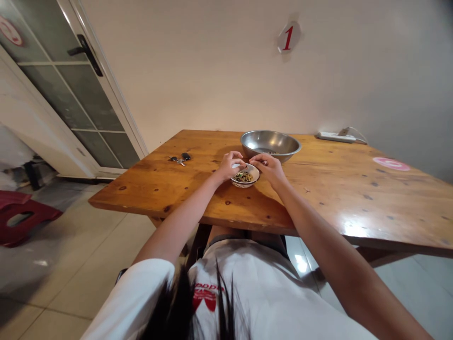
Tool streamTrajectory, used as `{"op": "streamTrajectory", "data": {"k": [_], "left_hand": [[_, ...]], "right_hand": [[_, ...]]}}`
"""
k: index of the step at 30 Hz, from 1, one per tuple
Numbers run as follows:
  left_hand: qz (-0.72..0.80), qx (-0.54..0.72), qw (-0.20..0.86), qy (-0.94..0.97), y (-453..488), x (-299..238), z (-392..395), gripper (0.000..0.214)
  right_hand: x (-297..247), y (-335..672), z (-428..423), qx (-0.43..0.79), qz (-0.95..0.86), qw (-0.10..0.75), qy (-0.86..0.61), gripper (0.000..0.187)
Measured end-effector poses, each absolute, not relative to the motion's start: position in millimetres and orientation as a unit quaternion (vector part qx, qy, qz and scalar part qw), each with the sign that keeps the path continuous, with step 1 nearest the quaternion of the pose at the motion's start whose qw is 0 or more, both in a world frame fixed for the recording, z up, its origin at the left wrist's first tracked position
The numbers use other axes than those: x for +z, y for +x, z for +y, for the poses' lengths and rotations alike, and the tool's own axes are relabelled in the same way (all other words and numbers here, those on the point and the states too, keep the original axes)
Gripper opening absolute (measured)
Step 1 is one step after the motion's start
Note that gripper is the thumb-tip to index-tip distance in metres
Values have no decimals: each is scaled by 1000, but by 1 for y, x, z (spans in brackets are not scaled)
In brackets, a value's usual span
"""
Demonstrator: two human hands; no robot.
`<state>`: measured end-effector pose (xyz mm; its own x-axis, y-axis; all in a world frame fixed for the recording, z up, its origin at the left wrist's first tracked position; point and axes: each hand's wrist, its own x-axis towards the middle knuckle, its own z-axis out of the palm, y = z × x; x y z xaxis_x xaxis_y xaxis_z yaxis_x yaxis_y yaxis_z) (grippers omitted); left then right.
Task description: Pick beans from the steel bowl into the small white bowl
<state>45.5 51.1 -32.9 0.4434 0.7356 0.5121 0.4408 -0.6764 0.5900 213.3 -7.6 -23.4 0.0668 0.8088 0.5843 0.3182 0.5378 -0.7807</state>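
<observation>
Left hand and right hand curl at small bowl, fingers nearly closed; any hold too small to tell. Steel bowl at 12 o'clock, its inside partly hidden.

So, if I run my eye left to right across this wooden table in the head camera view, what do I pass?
car keys, left hand, small white bowl, right hand, power strip, pink-and-white round sticker
</observation>
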Motion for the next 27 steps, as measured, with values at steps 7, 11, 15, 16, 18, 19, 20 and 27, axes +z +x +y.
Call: {"op": "streamTrajectory", "data": {"k": [7, 11, 15, 16, 18, 19, 20, 27], "left_hand": [[360, 386, 187, 829, 46, -33, 52, 13], [355, 383, 186, 832, 47, -31, 50, 13], [347, 385, 182, 836, 47, -30, 48, 11], [346, 386, 182, 836, 47, -30, 48, 11], [346, 389, 182, 834, 46, -30, 48, 11], [346, 391, 182, 833, 46, -30, 49, 12], [346, 393, 183, 832, 46, -31, 49, 12], [342, 410, 194, 823, 47, -34, 51, 11]], "right_hand": [[-21, 217, -7, 209, -629, 611, -433, 12], [-19, 218, -7, 217, -611, 624, -436, 14], [-17, 219, -8, 228, -592, 639, -435, 15], [-17, 219, -8, 232, -588, 642, -433, 15], [-17, 220, -9, 240, -581, 649, -429, 16], [-16, 219, -9, 242, -578, 652, -427, 16], [-16, 219, -9, 244, -575, 654, -426, 17], [-17, 224, -5, 229, -550, 677, -432, 20]]}}
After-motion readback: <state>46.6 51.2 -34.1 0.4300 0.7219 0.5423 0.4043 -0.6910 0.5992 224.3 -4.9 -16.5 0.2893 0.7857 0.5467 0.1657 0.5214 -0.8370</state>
